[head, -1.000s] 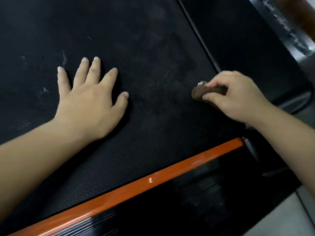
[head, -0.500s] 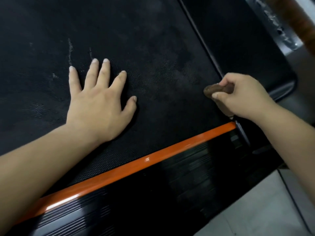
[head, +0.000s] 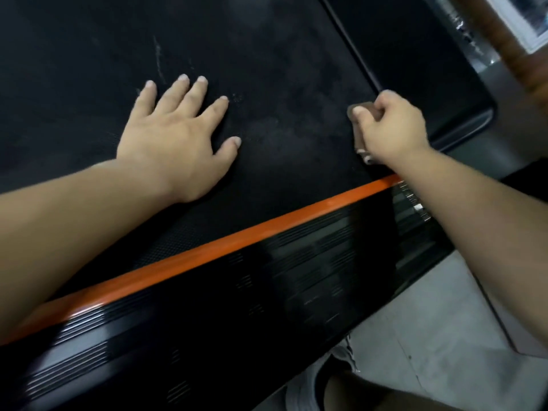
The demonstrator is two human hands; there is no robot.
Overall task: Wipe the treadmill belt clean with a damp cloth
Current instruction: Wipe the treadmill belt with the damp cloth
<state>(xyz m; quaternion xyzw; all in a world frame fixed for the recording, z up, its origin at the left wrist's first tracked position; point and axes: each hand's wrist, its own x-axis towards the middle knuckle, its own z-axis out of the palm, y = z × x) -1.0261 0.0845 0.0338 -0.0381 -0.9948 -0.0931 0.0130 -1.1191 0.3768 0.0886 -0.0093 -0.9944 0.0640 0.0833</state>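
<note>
The black textured treadmill belt (head: 267,69) fills the upper part of the head view, with pale dusty smears and scratches on it. My left hand (head: 175,137) lies flat on the belt with its fingers spread. My right hand (head: 391,129) is curled round a small brown cloth (head: 360,142) and presses it on the belt close to the right edge. Most of the cloth is hidden under my fingers.
An orange strip (head: 237,247) borders the belt's near edge, with a ribbed black side rail (head: 237,307) below it. A black side deck (head: 415,54) runs along the belt's right. Grey floor (head: 430,336) and a shoe (head: 320,378) show at the lower right.
My right hand with the cloth has slid toward the belt's right edge and nearer the orange strip. My left hand stays flat on the belt; the view has shifted.
</note>
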